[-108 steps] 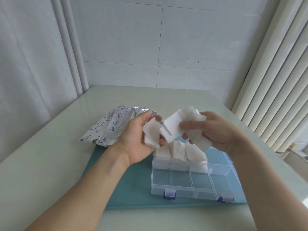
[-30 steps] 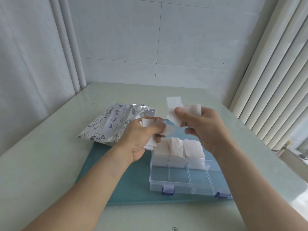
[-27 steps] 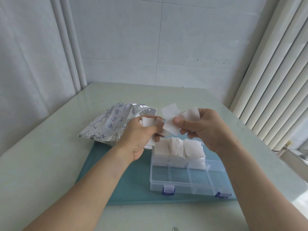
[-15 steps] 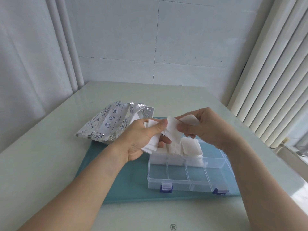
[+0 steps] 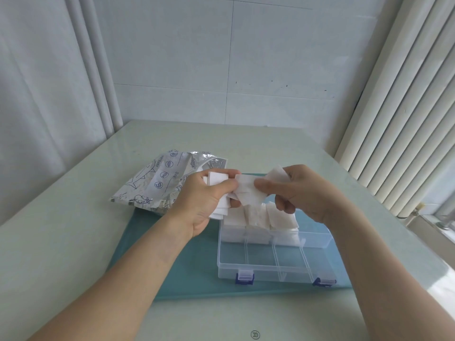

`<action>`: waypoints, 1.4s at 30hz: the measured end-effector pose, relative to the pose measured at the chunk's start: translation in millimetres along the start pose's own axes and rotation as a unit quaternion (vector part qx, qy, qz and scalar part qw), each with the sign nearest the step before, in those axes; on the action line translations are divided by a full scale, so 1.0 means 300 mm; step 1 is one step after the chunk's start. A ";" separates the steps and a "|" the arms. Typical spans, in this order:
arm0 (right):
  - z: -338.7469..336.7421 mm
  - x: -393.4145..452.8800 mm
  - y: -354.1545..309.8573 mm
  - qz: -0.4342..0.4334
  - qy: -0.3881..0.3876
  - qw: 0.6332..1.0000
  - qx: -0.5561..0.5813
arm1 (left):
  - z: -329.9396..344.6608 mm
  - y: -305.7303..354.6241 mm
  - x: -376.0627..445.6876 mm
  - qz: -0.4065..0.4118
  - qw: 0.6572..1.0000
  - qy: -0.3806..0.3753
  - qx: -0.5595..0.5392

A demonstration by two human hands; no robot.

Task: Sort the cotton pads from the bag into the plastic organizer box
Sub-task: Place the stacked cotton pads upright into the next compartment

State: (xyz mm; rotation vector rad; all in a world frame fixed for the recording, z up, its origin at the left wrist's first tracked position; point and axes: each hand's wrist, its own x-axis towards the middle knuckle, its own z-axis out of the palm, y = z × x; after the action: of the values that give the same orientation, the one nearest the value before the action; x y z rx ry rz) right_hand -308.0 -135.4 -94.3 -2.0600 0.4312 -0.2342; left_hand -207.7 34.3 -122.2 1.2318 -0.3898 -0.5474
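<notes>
From the head camera, my left hand [image 5: 205,198] grips a small stack of cotton pads [image 5: 216,179] and my right hand [image 5: 299,193] pinches more pads, both above the organizer box [image 5: 277,269]. I think loose pads could slip and fall outside. Three back compartments hold pads; the front ones look empty. The bag [image 5: 162,183] lies open nearby.

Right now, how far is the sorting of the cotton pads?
Done: three far compartments of the organizer box hold pads. In hand: the left hand grips a stack; the right hand pinches loose pads. Left: the near row looks empty.
</notes>
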 end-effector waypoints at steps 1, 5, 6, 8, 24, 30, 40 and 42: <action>0.002 0.000 0.001 0.002 -0.011 1.000 0.013 | 0.001 0.001 0.001 0.007 1.000 0.007 0.007; 0.012 0.005 -0.001 -0.022 0.031 0.993 0.110 | 0.004 0.012 0.011 -0.024 0.999 0.016 -0.034; 0.021 0.002 -0.009 -0.030 0.047 0.990 0.131 | 0.004 0.013 0.015 -0.038 0.997 0.002 -0.061; 0.061 -0.004 -0.039 -0.051 0.067 0.983 0.160 | -0.003 0.019 0.021 -0.058 0.993 -0.040 -0.091; 0.117 -0.064 -0.116 -0.018 0.005 0.999 0.032 | -0.010 0.002 0.025 -0.102 0.981 -0.053 -0.154; 0.098 -0.043 -0.077 -0.050 0.029 0.995 0.080 | -0.009 0.007 0.019 -0.110 0.979 -0.059 -0.163; 0.097 -0.030 -0.059 -0.073 0.119 0.980 0.143 | -0.006 0.011 0.002 -0.115 0.982 -0.136 -0.065; 0.101 -0.027 -0.056 -0.069 0.127 0.982 0.122 | 0.000 0.017 -0.003 -0.143 0.978 -0.131 -0.072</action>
State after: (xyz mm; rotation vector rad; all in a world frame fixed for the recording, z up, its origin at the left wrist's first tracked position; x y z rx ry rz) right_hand -301.7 -100.5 -94.7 -1.8248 0.3938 -0.6095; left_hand -207.5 36.0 -117.3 1.0842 -0.3880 -0.9754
